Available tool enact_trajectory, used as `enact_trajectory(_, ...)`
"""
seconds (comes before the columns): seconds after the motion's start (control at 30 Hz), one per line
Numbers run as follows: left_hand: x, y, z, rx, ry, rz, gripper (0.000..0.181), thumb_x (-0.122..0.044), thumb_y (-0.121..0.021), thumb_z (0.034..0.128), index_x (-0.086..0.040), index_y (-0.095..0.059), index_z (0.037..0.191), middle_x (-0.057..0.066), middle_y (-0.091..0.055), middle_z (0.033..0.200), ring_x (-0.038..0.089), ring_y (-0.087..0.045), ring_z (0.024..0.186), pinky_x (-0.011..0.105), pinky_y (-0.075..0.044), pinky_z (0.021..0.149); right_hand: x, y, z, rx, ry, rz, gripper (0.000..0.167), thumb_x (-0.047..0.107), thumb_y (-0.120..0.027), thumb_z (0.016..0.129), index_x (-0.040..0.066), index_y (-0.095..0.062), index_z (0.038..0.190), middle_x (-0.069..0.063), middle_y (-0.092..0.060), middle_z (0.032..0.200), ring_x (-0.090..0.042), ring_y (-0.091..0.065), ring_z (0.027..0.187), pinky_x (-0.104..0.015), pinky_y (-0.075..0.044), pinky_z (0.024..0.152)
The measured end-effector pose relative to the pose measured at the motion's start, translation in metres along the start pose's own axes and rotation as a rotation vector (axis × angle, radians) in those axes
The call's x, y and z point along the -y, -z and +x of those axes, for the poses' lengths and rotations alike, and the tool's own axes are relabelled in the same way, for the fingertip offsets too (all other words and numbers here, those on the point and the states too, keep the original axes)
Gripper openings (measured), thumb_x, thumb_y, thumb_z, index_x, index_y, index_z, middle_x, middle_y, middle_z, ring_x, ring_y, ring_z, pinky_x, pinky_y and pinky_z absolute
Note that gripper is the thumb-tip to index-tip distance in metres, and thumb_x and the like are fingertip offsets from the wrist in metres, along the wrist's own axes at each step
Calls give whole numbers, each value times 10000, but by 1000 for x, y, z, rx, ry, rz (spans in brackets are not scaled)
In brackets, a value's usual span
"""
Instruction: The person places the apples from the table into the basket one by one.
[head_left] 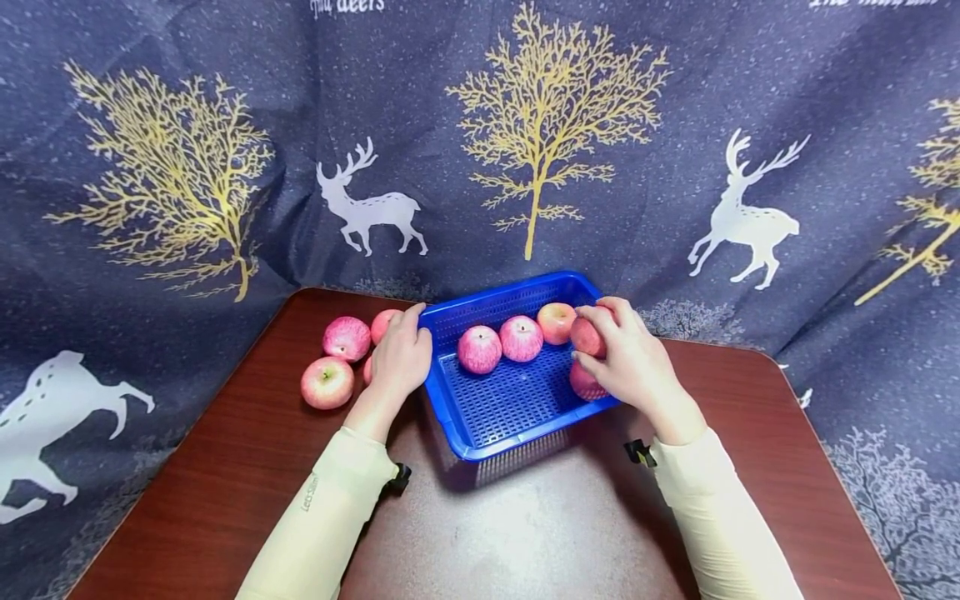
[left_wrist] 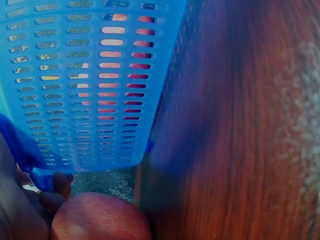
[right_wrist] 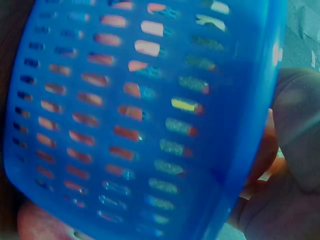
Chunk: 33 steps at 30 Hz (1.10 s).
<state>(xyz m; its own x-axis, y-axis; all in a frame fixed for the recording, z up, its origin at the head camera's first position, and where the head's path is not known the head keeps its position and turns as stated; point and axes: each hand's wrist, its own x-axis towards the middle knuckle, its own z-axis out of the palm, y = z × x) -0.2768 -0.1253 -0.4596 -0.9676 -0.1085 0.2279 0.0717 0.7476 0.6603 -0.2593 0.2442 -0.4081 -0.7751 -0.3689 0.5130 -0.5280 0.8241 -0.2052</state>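
Observation:
A blue plastic basket (head_left: 495,417) with slotted walls stands at the middle of the table. My left hand (head_left: 402,354) grips its left rim; in the left wrist view the fingers (left_wrist: 61,184) curl at the rim, close to a red apple (left_wrist: 100,217). At the basket's right end my right hand (head_left: 633,358) holds a red apple (head_left: 587,337), fingers over its top and thumb on the near side. Just below that one is another apple (head_left: 585,381), partly hidden by the hand. A pink apple (head_left: 479,349), a second pink apple (head_left: 521,338) and a yellowish-red apple (head_left: 556,323) lie inside.
Left of the basket, several apples rest on the brown table (head_left: 247,433), among them a pale red apple (head_left: 327,382) and a darker apple (head_left: 347,338); others are partly behind my left hand. A dark cloth (head_left: 420,108) with trees and deer hangs behind the table.

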Motion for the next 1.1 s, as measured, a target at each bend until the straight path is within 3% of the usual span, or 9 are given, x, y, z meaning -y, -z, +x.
enact_trajectory(0.47, -2, 0, 0, 1, -3, -5, 556, -272, -457, 1112, -132, -527, 1645, 211, -596, 1512, 455, -622, 1348, 660, -503, 1078, 17, -18, 0, 103, 61, 19, 687, 267, -954, 862, 146, -656, 1469, -221, -580, 1473, -451, -677, 1202, -627, -592, 920)
enact_trajectory(0.73, -2, 0, 0, 3, -2, -3, 556, -275, -454, 1113, -140, -521, 1648, 205, -596, 1512, 455, -624, 1345, 661, -503, 1077, 25, -24, 1, 169, 65, 26, 670, 284, -956, 869, 144, -671, 1459, -220, -586, 1452, -450, -645, 1241, -648, -596, 893)
enact_trajectory(0.97, -1, 1, 0, 8, 1, 3, 559, -273, -446, 1114, -136, -517, 1651, 210, -591, 1519, 459, -618, 1359, 656, -497, 1085, 27, -26, 2, 214, 73, 37, 674, 275, -971, 859, 111, -686, 1447, -221, -590, 1447, -460, -635, 1267, -637, -566, 996)
enact_trajectory(1.1, -2, 2, 0, 8, 4, -2, 558, -270, -456, 1110, -137, -523, 1647, 207, -592, 1522, 457, -617, 1365, 654, -497, 1085, 26, -27, 3, 221, 95, 48, 661, 252, -982, 842, 113, -704, 1425, -199, -598, 1433, -452, -639, 1260, -629, -569, 989)
